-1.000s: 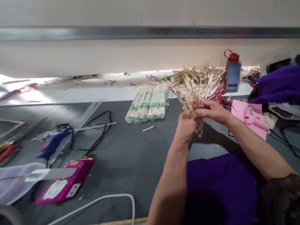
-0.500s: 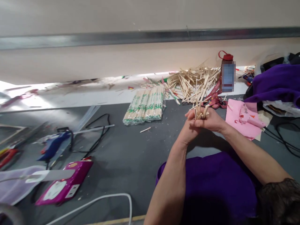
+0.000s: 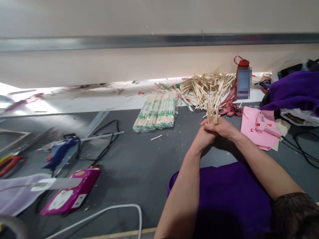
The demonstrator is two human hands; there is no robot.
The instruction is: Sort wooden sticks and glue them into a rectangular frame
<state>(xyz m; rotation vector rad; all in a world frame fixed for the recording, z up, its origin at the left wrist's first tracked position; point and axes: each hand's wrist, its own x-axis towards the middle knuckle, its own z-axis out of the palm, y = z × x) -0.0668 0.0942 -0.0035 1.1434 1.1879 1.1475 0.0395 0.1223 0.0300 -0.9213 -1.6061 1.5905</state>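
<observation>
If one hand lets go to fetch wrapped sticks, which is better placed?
Left hand, probably: the wrapped sticks lie to its left; the right hand is farther off. Both clasp the stick bundle.

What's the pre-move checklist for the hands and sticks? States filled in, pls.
1. Both hands on the bundle: ok. Left hand and right hand grip the stick bundle together.
2. Upper stick ends level: not ok. They stand at uneven heights.
3. Lower stick ends level: cannot tell. The hands hide them.
4. Wrapped stick packs apart from the hands: ok. They lie to the left.
5. Work surface free of stray sticks: not ok. A short stick lies in front of the packs.
6. Pink corded tool switched off: cannot tell.
</observation>
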